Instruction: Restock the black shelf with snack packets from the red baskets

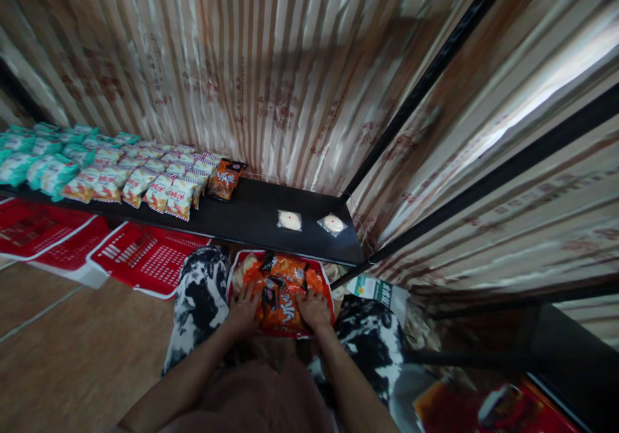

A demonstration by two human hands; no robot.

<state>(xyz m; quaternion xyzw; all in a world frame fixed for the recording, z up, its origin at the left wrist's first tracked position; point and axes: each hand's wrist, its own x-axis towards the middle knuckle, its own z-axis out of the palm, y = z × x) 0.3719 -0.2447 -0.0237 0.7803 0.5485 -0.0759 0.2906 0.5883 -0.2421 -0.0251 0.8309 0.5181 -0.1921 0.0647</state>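
Between my knees stands a red basket [331, 291] filled with orange-and-black snack packets [283, 304]. My left hand [244, 310] lies on the contents at the basket's left side, fingers stretched out and apart. On the right side, my right hand [313, 309] rests against the packets with its fingers spread. One large orange packet sits between the two hands. Whether either palm presses on it cannot be made out. Some pale packets [239, 271] show at the basket's left edge, partly covered by my left hand.
A black shelf [256, 213] runs ahead, holding teal packets [48, 162], white-and-orange packets [155, 181], one orange-brown packet [226, 178] and two round pale wrapped items [289, 220]. Red baskets [149, 259] stand below left. Black posts [425, 84] and a green-white bag [380, 294] are at right.
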